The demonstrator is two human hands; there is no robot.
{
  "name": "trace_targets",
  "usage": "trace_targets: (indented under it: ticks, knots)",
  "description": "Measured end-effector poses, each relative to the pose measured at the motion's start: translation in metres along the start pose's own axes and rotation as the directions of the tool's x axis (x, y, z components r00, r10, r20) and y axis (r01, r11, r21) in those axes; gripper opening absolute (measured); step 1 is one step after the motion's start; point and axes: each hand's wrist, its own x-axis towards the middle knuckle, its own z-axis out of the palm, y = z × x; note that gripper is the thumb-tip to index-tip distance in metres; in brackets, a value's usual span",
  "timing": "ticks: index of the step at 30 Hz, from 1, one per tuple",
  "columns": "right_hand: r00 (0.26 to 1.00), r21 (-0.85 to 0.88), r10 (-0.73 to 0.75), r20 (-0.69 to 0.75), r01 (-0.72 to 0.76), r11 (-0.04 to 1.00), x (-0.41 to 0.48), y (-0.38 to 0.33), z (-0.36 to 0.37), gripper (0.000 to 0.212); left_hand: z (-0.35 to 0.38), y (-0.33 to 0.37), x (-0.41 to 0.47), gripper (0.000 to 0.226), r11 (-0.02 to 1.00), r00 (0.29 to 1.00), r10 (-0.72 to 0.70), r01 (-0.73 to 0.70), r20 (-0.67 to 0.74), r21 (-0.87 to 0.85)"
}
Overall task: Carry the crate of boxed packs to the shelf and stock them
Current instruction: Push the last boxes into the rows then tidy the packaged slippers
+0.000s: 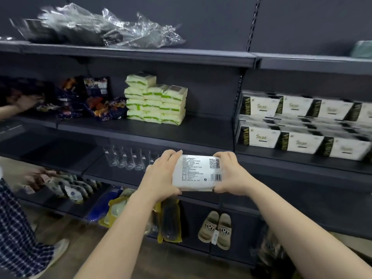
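I hold one white boxed pack (196,173) in front of the dark shelving, its printed label with a QR code and barcode facing me. My left hand (161,176) grips its left end and my right hand (231,176) grips its right end. The pack hovers level with the shelf edge below the middle shelf (201,131). Stacked on that shelf stand several pale packs with green stripes (156,99). On the right bay sit rows of white boxes with black and gold ends (302,125). No crate is in view.
Another person in a checked garment (18,228) stands at the left, a hand (26,102) reaching into dark snack bags (84,99). Clear glasses (128,158) stand on the shelf below. Slippers (216,228) and packaged goods (169,220) hang lower. Crumpled plastic wrap (96,27) lies on the top shelf.
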Motion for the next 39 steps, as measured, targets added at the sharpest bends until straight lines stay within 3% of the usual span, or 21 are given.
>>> trace_targets:
  ticks: [5,10,14,17,19,22,26,29,33,39]
  knots:
    - [1.000,0.227,0.023,0.008,-0.024,0.974,-0.011,0.011,-0.017,0.101,-0.013,0.012,0.012,0.104,0.987,0.999,0.009,-0.002,0.038,-0.162]
    - [1.000,0.186,0.002,0.023,-0.006,0.982,-0.019,0.019,-0.025,0.108,-0.017,0.024,0.020,0.090,0.939,0.996,-0.063,0.082,0.067,-0.333]
    - [0.999,0.204,-0.011,-0.040,0.019,0.979,-0.028,0.021,-0.028,0.066,-0.016,0.023,0.027,0.051,0.837,0.973,-0.163,0.225,0.166,-0.499]
    - [0.999,0.280,0.023,-0.043,-0.010,0.960,-0.029,0.024,-0.039,0.049,-0.019,0.028,0.029,0.061,0.740,0.944,-0.206,0.323,0.258,-0.590]
    - [0.999,0.332,0.044,-0.001,-0.041,0.942,-0.027,0.027,-0.048,0.044,-0.021,0.033,0.030,0.053,0.675,0.923,-0.220,0.377,0.315,-0.633]
    - [0.998,0.370,0.044,0.039,-0.056,0.927,-0.024,0.029,-0.057,0.039,-0.019,0.032,0.030,0.040,0.711,0.939,-0.120,0.308,0.322,-0.632]
    - [0.998,0.422,0.050,0.025,-0.056,0.905,-0.022,0.031,-0.066,0.037,-0.008,0.027,0.032,0.062,0.717,0.967,-0.077,0.222,0.241,-0.661]
    - [0.998,0.413,0.048,0.048,-0.063,0.909,-0.023,0.031,-0.069,0.039,-0.002,0.032,0.035,0.061,0.714,0.977,-0.080,0.193,0.196,-0.673]
    - [0.996,0.170,0.056,-0.072,-0.043,0.985,-0.022,0.038,-0.075,0.064,0.010,0.046,0.047,0.060,0.754,0.988,-0.071,0.141,0.135,-0.641]
    - [0.984,0.010,0.106,-0.144,-0.106,0.994,-0.026,0.062,-0.096,0.070,0.022,0.086,0.072,0.057,0.808,0.997,-0.004,0.052,0.082,-0.587]
